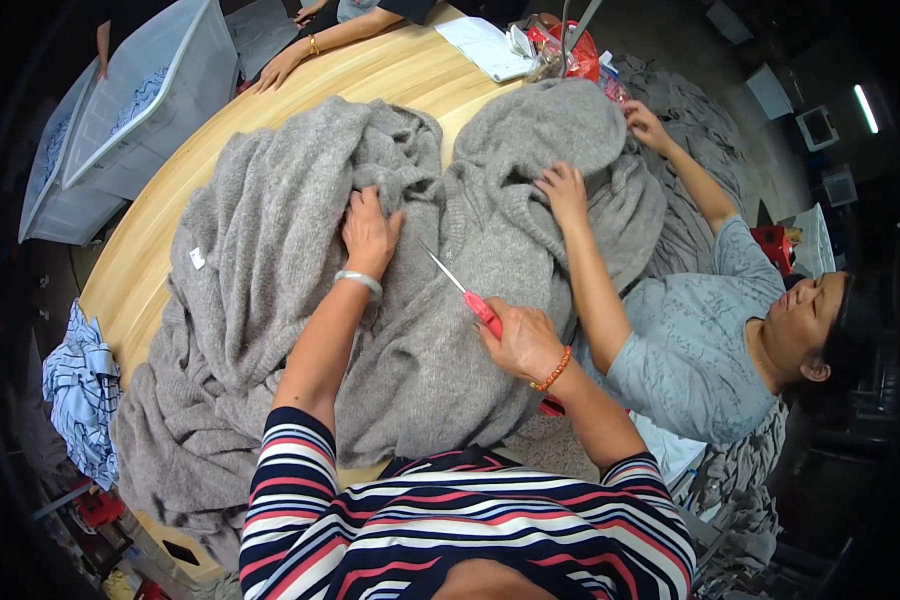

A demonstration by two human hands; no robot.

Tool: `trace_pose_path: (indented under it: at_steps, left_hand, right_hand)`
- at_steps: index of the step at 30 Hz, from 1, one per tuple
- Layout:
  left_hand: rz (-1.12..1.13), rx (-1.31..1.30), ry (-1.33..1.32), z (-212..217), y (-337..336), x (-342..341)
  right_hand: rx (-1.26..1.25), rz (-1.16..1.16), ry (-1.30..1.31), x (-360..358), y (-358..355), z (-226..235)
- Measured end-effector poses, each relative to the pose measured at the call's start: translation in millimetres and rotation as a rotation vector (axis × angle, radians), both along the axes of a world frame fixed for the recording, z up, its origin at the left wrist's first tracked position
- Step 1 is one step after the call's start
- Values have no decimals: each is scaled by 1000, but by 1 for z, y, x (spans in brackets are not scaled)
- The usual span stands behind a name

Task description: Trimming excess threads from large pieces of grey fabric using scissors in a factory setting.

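A large heap of grey knit garments point(270, 230) spreads over the table in front of me. My left hand point(370, 235), with a pale bangle at its wrist, presses into a fold of the heap, its fingers curled on the knit. My right hand point(526, 343), wearing a beaded bracelet, is closed round the pink handle of small scissors point(483, 313). Their slim metal blades point up and left over the grey knit, toward my left hand. A white tag point(197, 259) shows on the heap's left side.
At my right a co-worker point(690, 350) in a grey-blue shirt has both hands on the same knit pile. Another person's arm point(310, 55) rests on the wooden table point(220, 130) at the far side. Plastic bins point(160, 100) stand far left; papers point(490, 50) lie far right.
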State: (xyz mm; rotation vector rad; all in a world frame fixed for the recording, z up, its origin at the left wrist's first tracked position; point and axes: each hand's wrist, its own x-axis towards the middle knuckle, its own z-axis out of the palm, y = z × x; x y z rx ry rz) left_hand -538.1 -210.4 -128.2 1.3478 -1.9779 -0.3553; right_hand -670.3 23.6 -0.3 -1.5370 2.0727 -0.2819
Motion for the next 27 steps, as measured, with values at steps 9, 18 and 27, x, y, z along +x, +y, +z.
trace_pose_path:
  at_steps: [9, 18, 27]
  left_hand:
    - [-309, 663, 578, -50, -9, 39]
    - [11, -28, 313, 28, 114, 167]
    - [851, 366, 615, -79, 81, 350]
  right_hand:
    - [98, 56, -5, 2, 5, 3]
    - [-60, -51, -16, 19, 29, 14]
    - [-159, 59, 18, 35, 48, 20]
